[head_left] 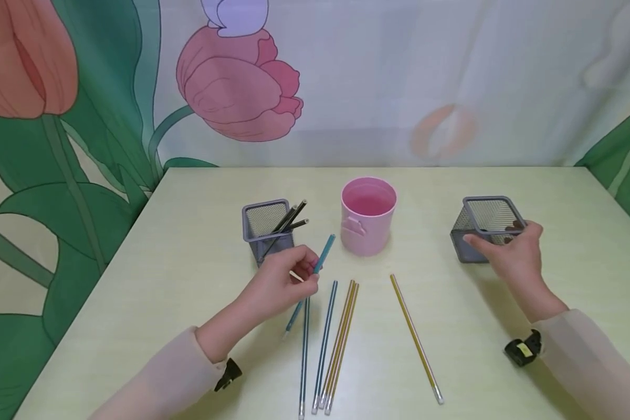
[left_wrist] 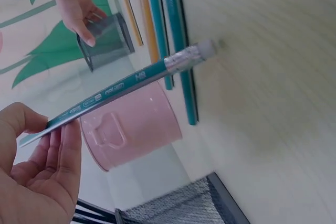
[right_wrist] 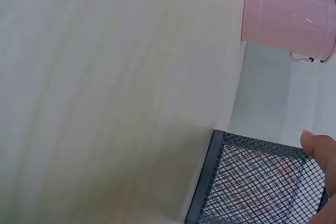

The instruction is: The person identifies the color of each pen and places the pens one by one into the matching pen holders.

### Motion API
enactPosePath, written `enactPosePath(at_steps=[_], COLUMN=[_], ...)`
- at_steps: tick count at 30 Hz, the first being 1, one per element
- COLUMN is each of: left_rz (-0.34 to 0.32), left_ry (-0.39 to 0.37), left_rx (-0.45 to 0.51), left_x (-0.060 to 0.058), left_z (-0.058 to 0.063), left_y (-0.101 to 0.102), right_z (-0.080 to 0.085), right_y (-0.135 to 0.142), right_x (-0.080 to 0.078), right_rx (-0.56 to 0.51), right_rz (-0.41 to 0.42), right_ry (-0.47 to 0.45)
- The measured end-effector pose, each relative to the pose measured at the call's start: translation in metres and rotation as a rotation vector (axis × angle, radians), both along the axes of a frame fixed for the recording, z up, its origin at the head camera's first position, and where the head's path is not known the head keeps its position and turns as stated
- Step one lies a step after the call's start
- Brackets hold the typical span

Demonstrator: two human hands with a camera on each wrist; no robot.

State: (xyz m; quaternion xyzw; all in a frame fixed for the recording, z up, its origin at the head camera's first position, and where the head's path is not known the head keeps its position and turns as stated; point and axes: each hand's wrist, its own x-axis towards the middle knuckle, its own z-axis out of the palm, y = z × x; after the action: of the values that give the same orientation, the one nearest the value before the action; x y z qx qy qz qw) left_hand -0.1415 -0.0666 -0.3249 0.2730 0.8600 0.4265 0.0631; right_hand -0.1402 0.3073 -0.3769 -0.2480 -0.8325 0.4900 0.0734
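Observation:
A blue-green pencil (left_wrist: 118, 89) with a white eraser end is pinched between the thumb and fingers of my left hand (head_left: 286, 283), held at a slant above the table. Just behind that hand stands a mesh pen holder (head_left: 265, 219) with several black pencils (head_left: 289, 221) leaning in it. My right hand (head_left: 517, 254) grips the near side of a second mesh pen holder (head_left: 487, 216) at the right, thumb on its left side and fingers round its right. In the right wrist view its mesh wall (right_wrist: 257, 182) shows beside the thumb.
A pink bucket (head_left: 368, 224) stands between the two holders. In front lie two blue pencils (head_left: 325, 344), a pair of yellow pencils (head_left: 341, 344) beside them, and a single yellow pencil (head_left: 416, 335) further right. A printed curtain (head_left: 367, 81) hangs behind the table.

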Motion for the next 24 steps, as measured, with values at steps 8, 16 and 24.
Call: enactPosePath(at_steps=[8, 16, 24], left_rz=[-0.023, -0.004, -0.001], left_ry=[0.100, 0.211, 0.333], left_rx=[0.111, 0.177, 0.289], left_x=[0.000, -0.003, -0.005], left_z=[0.005, 0.006, 0.008], left_y=[0.011, 0.020, 0.033], right_z=[0.001, 0.001, 0.000], right_y=[-0.001, 0.002, 0.002], right_x=[0.000, 0.001, 0.002], right_rx=[0.013, 0.015, 0.024], right_rz=[0.002, 0.001, -0.002], right_ry=[0.016, 0.013, 0.008])
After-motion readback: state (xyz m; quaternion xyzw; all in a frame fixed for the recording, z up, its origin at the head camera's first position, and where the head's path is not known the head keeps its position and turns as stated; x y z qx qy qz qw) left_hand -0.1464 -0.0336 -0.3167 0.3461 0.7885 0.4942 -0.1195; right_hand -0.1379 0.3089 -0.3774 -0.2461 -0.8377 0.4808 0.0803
